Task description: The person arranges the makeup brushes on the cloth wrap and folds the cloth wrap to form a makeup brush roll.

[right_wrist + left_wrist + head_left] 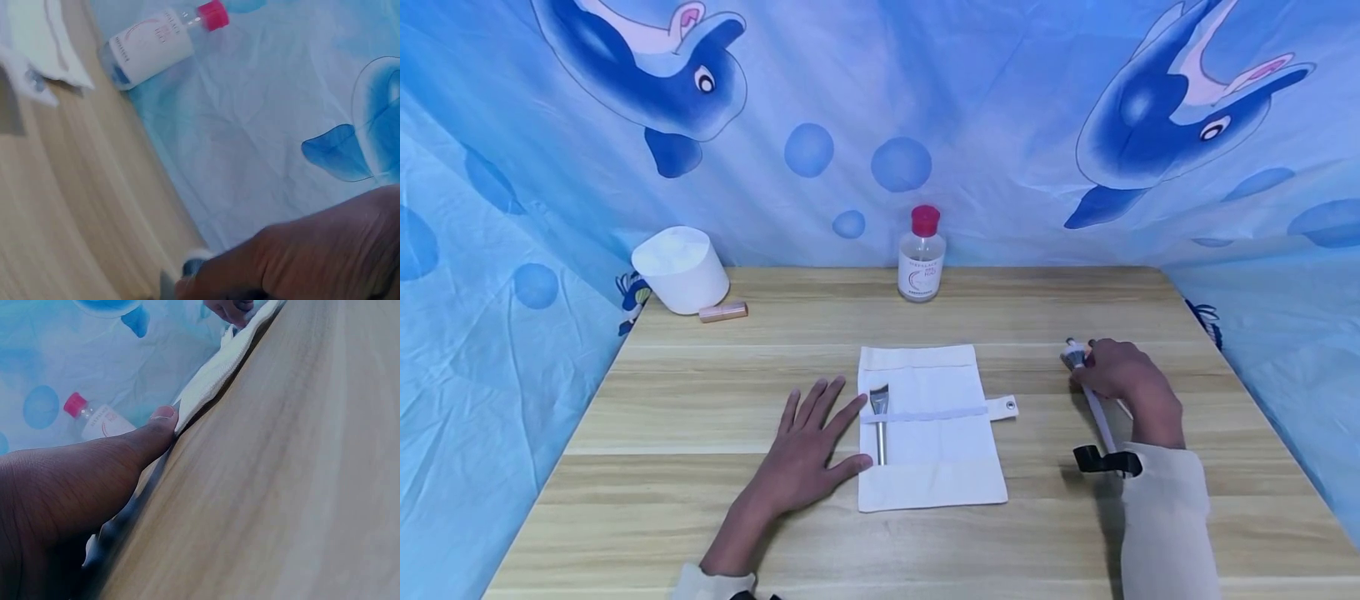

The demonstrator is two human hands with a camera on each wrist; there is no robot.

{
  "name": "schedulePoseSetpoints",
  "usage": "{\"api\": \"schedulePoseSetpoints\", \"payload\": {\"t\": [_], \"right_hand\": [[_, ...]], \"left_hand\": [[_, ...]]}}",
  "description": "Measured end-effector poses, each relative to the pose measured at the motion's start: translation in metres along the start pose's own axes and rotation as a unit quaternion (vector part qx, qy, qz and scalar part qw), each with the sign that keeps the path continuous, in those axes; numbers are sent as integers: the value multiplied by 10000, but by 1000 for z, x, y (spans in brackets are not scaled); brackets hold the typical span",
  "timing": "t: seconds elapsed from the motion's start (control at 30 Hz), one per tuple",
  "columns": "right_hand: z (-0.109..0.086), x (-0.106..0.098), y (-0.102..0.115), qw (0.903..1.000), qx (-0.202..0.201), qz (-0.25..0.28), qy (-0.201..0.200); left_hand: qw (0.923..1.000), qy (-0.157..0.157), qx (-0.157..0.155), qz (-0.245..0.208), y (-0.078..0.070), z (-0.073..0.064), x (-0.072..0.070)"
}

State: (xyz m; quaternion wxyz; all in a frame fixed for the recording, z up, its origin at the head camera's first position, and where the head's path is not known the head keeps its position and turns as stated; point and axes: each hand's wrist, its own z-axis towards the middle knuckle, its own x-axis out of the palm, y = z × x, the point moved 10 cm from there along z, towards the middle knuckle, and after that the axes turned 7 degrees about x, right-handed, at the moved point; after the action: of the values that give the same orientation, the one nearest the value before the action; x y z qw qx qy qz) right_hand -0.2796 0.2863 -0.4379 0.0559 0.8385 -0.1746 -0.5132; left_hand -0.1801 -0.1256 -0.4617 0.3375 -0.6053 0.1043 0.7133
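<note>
A white cloth brush roll [936, 450] lies spread out, with a flat silver makeup brush [881, 425] tucked under its elastic band at the left side. My left hand [805, 458] rests flat with fingers spread, the thumb and forefinger at the roll's left edge; in the left wrist view its thumb [153, 428] presses that edge. To the right of the roll, my right hand [1127, 383] grips makeup brushes [1097, 417] with pale handles, their heads pointing away from me. The fingers hide part of them. In the right wrist view only a dark brush tip [192, 265] shows beside the hand.
A clear bottle [921, 262] with a red cap stands at the back of the wooden table [700, 417]. At the back left are a white paper roll [681, 271] and a small pinkish tube [724, 312]. A snap strap [1003, 407] sticks out from the brush roll's right side.
</note>
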Motion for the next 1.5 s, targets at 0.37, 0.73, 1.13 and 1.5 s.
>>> {"api": "schedulePoseSetpoints", "payload": {"t": [0.37, 0.73, 1.13, 1.5], "right_hand": [[-18, -49, 21, 9737, -781, 1217, -1763], [-29, -55, 51, 9213, -1393, 2968, -2092], [-18, -36, 93, 8705, -1823, 4149, -1922], [-27, -11, 146, 8335, -2440, 4673, -1651]], "left_hand": [[10000, 16, -10, 29, 1, 0, 0], [10000, -20, 14, -28, 0, 0, 1], [10000, 3, 3, -55, 0, 1, 0], [10000, 32, 0, -22, 1, 2, -1]]}}
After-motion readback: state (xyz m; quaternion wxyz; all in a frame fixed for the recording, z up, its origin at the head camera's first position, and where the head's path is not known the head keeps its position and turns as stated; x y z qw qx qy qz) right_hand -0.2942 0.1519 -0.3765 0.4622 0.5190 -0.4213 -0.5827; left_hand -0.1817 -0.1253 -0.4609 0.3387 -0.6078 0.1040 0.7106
